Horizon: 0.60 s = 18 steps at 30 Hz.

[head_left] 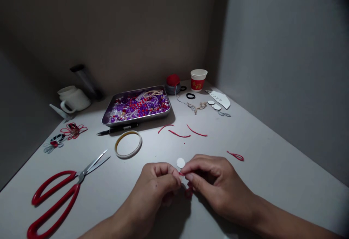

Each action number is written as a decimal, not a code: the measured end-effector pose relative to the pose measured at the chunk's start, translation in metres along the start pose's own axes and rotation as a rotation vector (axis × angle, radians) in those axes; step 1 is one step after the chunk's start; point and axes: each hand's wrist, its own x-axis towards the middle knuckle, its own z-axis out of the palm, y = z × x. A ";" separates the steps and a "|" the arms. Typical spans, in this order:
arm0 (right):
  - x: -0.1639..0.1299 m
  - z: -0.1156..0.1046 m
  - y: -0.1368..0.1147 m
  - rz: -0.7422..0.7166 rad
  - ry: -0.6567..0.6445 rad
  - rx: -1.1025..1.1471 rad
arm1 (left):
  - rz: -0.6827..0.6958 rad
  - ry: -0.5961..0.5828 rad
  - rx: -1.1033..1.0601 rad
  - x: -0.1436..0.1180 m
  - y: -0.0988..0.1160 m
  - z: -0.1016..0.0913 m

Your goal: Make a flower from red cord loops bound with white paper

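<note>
My left hand (pixel 160 184) and my right hand (pixel 215 184) meet low in the middle of the view, fingertips almost touching. Between them they pinch a short piece of red cord (pixel 181 174), mostly covered by the fingers. More red material (pixel 188 191) shows dimly beneath my right fingers; its shape is unclear. Just beyond the fingertips is a small white disc (pixel 180 163). Three red cord pieces (pixel 179 134) lie farther off on the white table (pixel 152 140). Right of my right hand lies a red cord loop (pixel 236 156).
Red-handled scissors (pixel 77 179), a tape roll (pixel 128 155) and a pen (pixel 117 129) lie to the left, near cord flowers (pixel 74 131). Behind stand a bead tray (pixel 136 120), a white pitcher (pixel 75 99), a yarn ball (pixel 173 82) and a paper cup (pixel 198 80).
</note>
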 end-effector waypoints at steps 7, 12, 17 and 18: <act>0.001 -0.001 0.000 -0.030 0.029 -0.060 | -0.035 0.027 0.062 0.000 0.003 0.000; 0.000 0.001 0.001 0.041 0.029 -0.017 | -0.045 0.033 0.120 0.000 0.005 -0.004; 0.003 0.002 -0.001 0.441 -0.013 0.368 | 0.048 0.047 0.252 -0.003 0.013 -0.009; 0.005 0.001 -0.002 0.497 -0.015 0.430 | 0.086 0.098 0.328 -0.004 0.014 -0.009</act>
